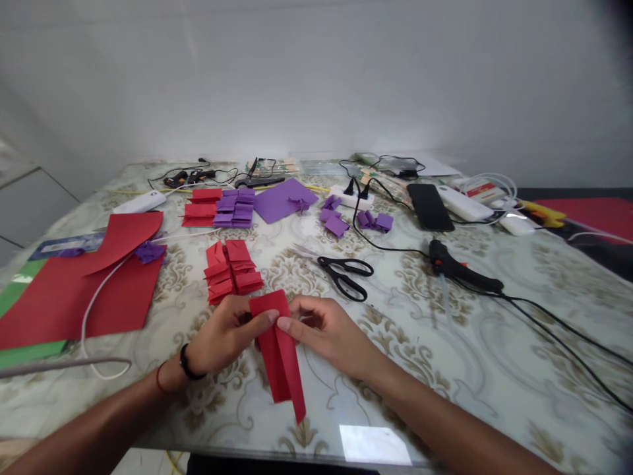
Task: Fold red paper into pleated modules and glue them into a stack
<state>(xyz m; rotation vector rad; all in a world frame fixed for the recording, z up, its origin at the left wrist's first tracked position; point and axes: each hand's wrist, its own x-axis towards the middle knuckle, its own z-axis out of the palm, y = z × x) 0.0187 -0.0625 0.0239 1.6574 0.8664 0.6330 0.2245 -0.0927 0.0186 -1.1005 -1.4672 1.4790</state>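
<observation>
Between my two hands is a strip of red paper [281,366], folded along its length, its lower end spread apart. My left hand [230,333] pinches its left side near the top, thumb lying on the paper. My right hand [321,330] grips the right edge, thumb tip close to the left one. The fingers behind the paper are partly hidden. Just beyond my hands lie folded red paper pieces [232,270] in two columns. Black-handled scissors [341,267] rest to their right, blades pointing left.
Red sheets [123,290] lie on green paper at left, a white cable across them. Farther back are red and purple folded pieces [235,208], a purple sheet [279,200] and a power strip [352,196]. A phone [429,206] and a corded glue gun [462,267] lie at right.
</observation>
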